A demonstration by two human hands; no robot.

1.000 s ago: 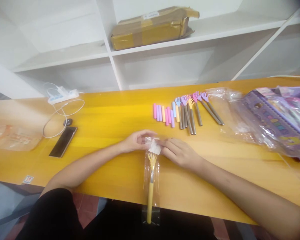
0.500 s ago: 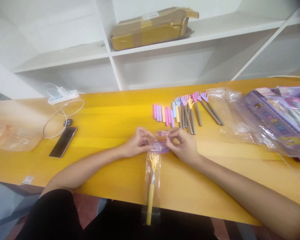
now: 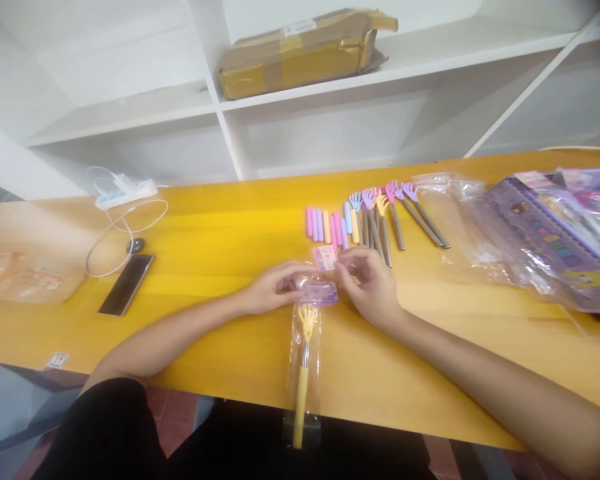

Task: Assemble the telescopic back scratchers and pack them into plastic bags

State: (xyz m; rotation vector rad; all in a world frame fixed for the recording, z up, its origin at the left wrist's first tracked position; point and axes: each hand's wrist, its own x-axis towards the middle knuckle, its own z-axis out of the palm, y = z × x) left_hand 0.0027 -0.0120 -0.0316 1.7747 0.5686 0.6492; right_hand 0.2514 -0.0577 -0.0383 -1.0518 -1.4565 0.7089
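A yellow hand-shaped scratcher (image 3: pixel 303 373) in a clear bag reaches over the table's front edge. At its top lies a purple card (image 3: pixel 320 293) in clear plastic, whose left end my left hand (image 3: pixel 280 288) pinches. My right hand (image 3: pixel 370 283) grips a small pink card (image 3: pixel 325 258) between thumb and fingers, just above the purple one. Behind my hands are several coloured tubes (image 3: pixel 326 227) in a row. Beside them lie several metal-handled scratchers (image 3: pixel 380 223) with coloured hand-shaped heads.
Clear plastic bags (image 3: pixel 460 220) and a purple printed package (image 3: pixel 545 240) cover the right side. At left are a phone (image 3: pixel 127 285), a black mouse (image 3: pixel 136 245), a power strip (image 3: pixel 126 193) and an orange-white bag (image 3: pixel 30 277). A cardboard box (image 3: pixel 300 57) sits on the shelf.
The pink card has moved slightly up and is tilted so more of its face shows. The fingers of my left hand have drawn closer together over the plastic.
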